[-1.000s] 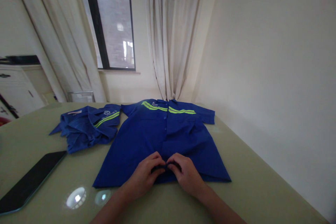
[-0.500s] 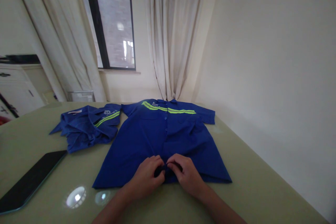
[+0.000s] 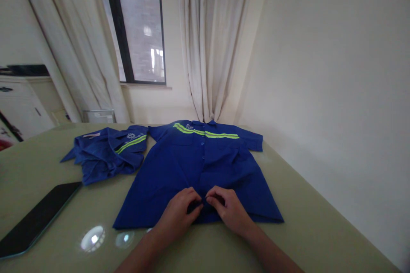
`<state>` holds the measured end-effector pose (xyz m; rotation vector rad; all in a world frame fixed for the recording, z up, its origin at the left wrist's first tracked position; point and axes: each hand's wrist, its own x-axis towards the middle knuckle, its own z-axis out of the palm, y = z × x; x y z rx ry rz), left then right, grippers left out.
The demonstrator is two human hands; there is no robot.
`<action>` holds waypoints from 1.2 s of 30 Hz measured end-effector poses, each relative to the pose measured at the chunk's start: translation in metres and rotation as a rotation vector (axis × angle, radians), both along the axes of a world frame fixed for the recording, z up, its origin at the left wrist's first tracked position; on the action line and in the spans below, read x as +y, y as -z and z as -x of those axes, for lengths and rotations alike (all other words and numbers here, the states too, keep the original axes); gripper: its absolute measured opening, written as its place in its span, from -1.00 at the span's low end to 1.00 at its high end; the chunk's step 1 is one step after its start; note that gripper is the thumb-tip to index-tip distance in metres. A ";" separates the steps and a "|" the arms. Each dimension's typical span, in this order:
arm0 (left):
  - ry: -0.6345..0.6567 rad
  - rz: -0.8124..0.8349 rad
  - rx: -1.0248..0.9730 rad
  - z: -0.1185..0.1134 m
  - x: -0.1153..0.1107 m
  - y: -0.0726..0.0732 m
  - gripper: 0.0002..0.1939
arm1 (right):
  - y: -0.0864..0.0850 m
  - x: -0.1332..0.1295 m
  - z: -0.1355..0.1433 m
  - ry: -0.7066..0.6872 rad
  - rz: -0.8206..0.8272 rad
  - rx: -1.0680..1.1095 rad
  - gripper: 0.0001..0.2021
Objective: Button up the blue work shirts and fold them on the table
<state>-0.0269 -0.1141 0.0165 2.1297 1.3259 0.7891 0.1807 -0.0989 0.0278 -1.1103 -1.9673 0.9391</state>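
A dark blue short-sleeved shirt with yellow-green chest stripes lies spread front side up, its collar at the far side and its hem towards me. Along its button line, close to the hem, my left hand pinches the fabric between thumb and fingers. Just to the right, my right hand is closed in a pinch on the other front edge. The fingertips nearly meet, and the small spot between them is too dark to make out. A second blue shirt lies crumpled to the left.
The shirts lie on a pale green glossy table. A flat black panel rests at the table's left. Beyond the far edge hang curtains beside a window, and a wall runs along the right side.
Both hands have shifted very slightly at the shirt's front edges, and the dark fold between the left thumb and fingers shows less. Both shirts lie as before.
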 end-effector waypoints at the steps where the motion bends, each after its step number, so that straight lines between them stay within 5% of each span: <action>1: -0.002 -0.008 0.015 0.000 0.000 0.000 -0.94 | 0.001 0.000 0.000 0.000 0.000 0.001 -0.81; 15: 0.007 0.044 -0.131 -0.002 -0.004 0.008 -0.89 | 0.001 0.004 0.007 0.065 0.054 0.086 -0.74; 26: -0.061 0.161 -0.409 -0.006 -0.006 -0.015 -0.81 | -0.014 -0.003 0.004 0.094 0.041 0.100 -0.81; 36: -0.060 0.125 -0.377 -0.003 -0.001 -0.004 -0.77 | -0.008 0.002 0.000 0.065 0.038 0.060 -0.86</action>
